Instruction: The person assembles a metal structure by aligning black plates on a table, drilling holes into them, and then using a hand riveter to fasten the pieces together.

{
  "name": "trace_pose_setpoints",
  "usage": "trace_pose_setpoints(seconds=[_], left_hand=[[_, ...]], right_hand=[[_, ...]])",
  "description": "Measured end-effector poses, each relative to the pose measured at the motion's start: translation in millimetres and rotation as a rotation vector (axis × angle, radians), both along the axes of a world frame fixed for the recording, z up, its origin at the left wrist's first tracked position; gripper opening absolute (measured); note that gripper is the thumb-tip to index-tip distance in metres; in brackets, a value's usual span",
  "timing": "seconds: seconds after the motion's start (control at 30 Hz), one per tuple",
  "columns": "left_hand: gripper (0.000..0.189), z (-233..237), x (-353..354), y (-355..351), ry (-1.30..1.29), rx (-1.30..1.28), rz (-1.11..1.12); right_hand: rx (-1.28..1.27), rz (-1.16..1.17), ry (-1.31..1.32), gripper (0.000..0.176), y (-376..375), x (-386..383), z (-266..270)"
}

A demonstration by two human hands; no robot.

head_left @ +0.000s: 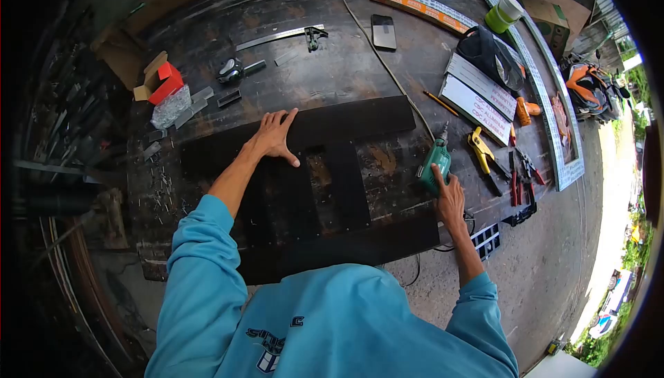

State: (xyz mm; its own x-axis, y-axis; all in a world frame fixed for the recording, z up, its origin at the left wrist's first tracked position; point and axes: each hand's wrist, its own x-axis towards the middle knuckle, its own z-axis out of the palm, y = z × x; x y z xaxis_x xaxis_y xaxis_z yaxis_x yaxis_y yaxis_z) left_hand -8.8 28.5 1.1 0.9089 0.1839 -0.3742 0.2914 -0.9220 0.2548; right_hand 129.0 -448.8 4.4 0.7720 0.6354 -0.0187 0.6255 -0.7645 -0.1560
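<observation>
My left hand (273, 137) lies with its fingers spread on the far board of a black slatted frame (360, 121). That frame rests flat on the dark worktable, with crosspieces joining its two long boards. At the frame's right end, my right hand (449, 201) is around the rear of a green power drill (437, 157). The drill's bit points away from me, and a cord runs near it. Right of the drill lie yellow-handled pliers (478, 144) and red-handled hand tools (517, 183).
Farther back are a combination square (312, 35), a tape measure (230, 70) and a phone (384, 32). A red box (164, 82) sits at left. Along the right are labelled aluminium strips (477, 98), a pencil (440, 102) and a long frame (568, 174). Small fasteners (162, 188) are scattered at left.
</observation>
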Motion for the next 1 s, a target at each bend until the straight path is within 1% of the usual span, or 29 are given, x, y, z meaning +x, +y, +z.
trace_pose_setpoints(seconds=[0.03, 0.1, 0.17, 0.2, 0.23, 0.27, 0.3, 0.33, 0.37, 0.4, 0.43, 0.47, 0.5, 0.53, 0.57, 0.6, 0.63, 0.67, 0.7, 0.77, 0.8, 0.83, 0.87, 0.9, 0.93, 0.97, 1.0], left_hand=[[0.146, 1, -1, -1, 0.001, 0.001, -0.017], [0.146, 4, 5, 2, -0.011, 0.04, -0.034], [0.144, 1, -3, -4, -0.023, 0.087, -0.026], [0.138, 6, -7, -10, -0.041, 0.1, 0.017], [0.138, 9, -19, -13, -0.048, 0.113, 0.025], [0.13, 9, -30, -15, -0.102, 0.047, 0.144], [0.122, 9, -39, -12, -0.159, -0.026, 0.265], [0.095, 10, -57, -3, -0.332, -0.046, 0.346], [0.067, 10, -79, 5, -0.493, 0.01, 0.459], [0.047, 3, -103, 20, -0.534, 0.054, 0.638], [0.035, -6, -131, 36, -0.618, 0.188, 0.742], [0.033, -22, -162, 53, -0.722, 0.345, 0.821], [0.037, -45, -197, 77, -0.721, 0.463, 0.82], [0.048, -45, -224, 82, -0.518, 0.581, 0.862], [0.057, -55, -247, 89, -0.331, 0.607, 0.938], [0.058, -62, -262, 98, -0.293, 0.486, 0.961], [0.059, -64, -274, 101, -0.25, 0.363, 0.979], [0.055, -54, -280, 97, -0.305, 0.351, 0.941], [0.055, -63, -286, 103, -0.294, 0.335, 0.932], [0.054, -70, -292, 132, -0.302, 0.16, 0.818], [0.048, -70, -292, 131, -0.426, 0.246, 0.805], [0.048, -73, -293, 127, -0.432, 0.242, 0.788], [0.043, -77, -292, 123, -0.52, 0.476, 0.801], [0.039, -80, -290, 120, -0.607, 0.709, 0.81], [0.03, -84, -290, 118, -0.723, 0.784, 0.804], [0.03, -83, -294, 124, -0.737, 0.775, 0.787], [0.029, -78, -299, 138, -0.658, 0.547, 0.779]], right_hand=[[0.098, -0.038, 0.227, 0.078, 0, 5, 20], [0.234, 0.094, 0.596, 0.082, -32, 59, 16], [0.218, -0.269, -0.042, 0.067, -56, 104, 2], [0.124, -0.498, -0.097, 0.059, -81, 126, -26], [0.021, -0.722, -0.151, 0.051, -102, 138, -50], [0.036, -0.715, -0.155, 0.051, -107, 135, -54], [-0.005, -0.626, -0.141, 0.047, -111, 129, -55], [-0.06, -0.527, -0.13, 0.042, -114, 128, -51], [-0.072, -0.501, -0.144, 0.042, -116, 135, -50], [-0.043, -0.497, -0.083, 0.041, -121, 142, -54], [-0.014, -0.499, -0.017, 0.04, -127, 147, -54], [0.136, -0.375, -0.135, 0.037, -134, 155, -44], [0.204, -0.518, 0.037, 0.033, -148, 177, -42], [0.177, -0.553, -0.01, 0.029, -143, 169, -6], [0.632, -0.77, 0.366, 0.027, -132, 137, 35], [0.843, -0.789, 0.316, 0.032, -113, 92, 74], [1.039, -0.771, 0.274, 0.033, -111, 66, 90], [1.319, -0.648, 0.169, 0.032, -99, 34, 109], [1.439, -0.5, 0.085, 0.033, -93, 12, 120], [1.611, -0.402, 0.079, 0.05, -55, -56, 174], [1.601, -0.407, 0.056, 0.056, -54, -80, 191], [1.593, -0.405, 0.03, 0.062, -51, -100, 203], [1.635, -0.337, -0.036, 0.065, -42, -122, 209], [1.639, -0.344, -0.057, 0.065, -36, -142, 213], [1.581, -0.349, -0.086, 0.063, -34, -162, 215], [1.528, -0.356, -0.117, 0.061, -36, -180, 215], [1.402, -0.415, -0.147, 0.051, -43, -194, 209]])
